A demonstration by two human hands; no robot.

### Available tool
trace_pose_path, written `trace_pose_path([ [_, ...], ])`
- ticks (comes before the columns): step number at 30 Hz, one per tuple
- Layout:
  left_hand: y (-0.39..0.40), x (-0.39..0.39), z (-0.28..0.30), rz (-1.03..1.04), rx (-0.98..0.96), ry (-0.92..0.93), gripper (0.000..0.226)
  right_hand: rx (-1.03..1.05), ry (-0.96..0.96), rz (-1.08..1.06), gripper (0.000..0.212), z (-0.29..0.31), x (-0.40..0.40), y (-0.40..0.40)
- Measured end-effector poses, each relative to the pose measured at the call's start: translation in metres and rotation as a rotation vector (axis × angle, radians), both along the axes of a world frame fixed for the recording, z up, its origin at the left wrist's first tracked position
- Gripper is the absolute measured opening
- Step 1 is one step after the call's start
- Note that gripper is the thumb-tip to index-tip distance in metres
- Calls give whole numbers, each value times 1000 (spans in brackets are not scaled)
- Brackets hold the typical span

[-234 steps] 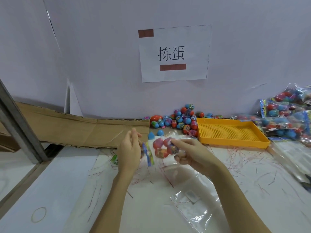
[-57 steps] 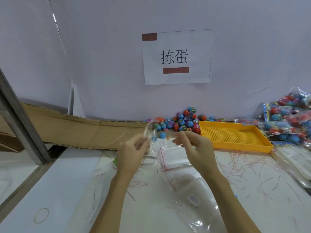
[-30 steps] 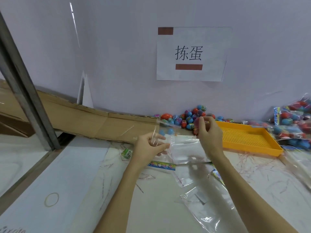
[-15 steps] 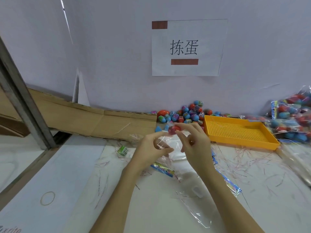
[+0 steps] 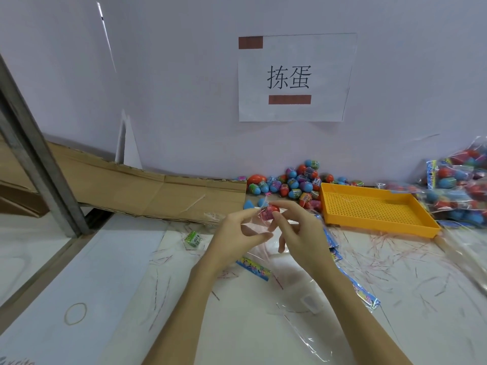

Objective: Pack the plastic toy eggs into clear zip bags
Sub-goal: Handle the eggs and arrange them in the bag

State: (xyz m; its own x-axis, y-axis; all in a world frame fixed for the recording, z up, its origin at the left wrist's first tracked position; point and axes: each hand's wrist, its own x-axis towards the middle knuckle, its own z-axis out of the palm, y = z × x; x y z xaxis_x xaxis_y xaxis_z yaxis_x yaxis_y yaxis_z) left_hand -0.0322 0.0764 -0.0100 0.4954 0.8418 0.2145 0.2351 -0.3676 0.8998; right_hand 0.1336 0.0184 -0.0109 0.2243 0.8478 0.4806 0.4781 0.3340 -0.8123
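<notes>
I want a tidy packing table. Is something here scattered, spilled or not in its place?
Yes. Thin red strips lie scattered over the white table. The loose eggs are heaped against the wall beside the yellow tray, which holds none.

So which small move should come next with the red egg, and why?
Probably lower the red egg into the clear bag and let go. The right hand pinches the egg just at the bag's mouth, which the left hand holds open, and no egg can be seen inside the bag yet.
</notes>
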Motion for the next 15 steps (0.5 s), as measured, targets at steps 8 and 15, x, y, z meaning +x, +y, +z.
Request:
trace_pose_path([
  [8,-1,2,4,-106,-84,-120,35,47,-37,-59,26,2,1,-1],
  [15,4,-1,-2,-45,-30,-112,41,-23,-145,-89,24,0,1,-1],
])
